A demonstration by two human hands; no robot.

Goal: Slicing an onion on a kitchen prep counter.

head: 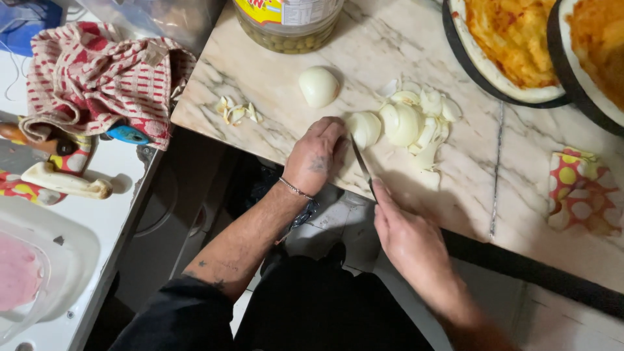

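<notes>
The left hand [318, 156] lies flat on the marble counter [520, 162], with its fingers curled down on a piece of onion [364, 128]. The right hand [406, 237] is closed around the handle of a knife [361, 164]. The knife is thin and dark. Its long side runs from the right hand up and away, leaning a little toward the left hand, and its tip points at the onion piece. The blade sits right between the two hands.

Just past the knife tip is a heap of onion slices [416, 123]. They are white, smooth and curved like little cups. A peeled half onion [318, 86], round and shiny, sits beyond the left hand. Thin bits of peel [236, 112] lie further off on the left hand's side. The counter is pale stone with grey lines.

Beyond the right hand are two round pizza bases [513, 39] with orange sauce, in dark pans.
</notes>
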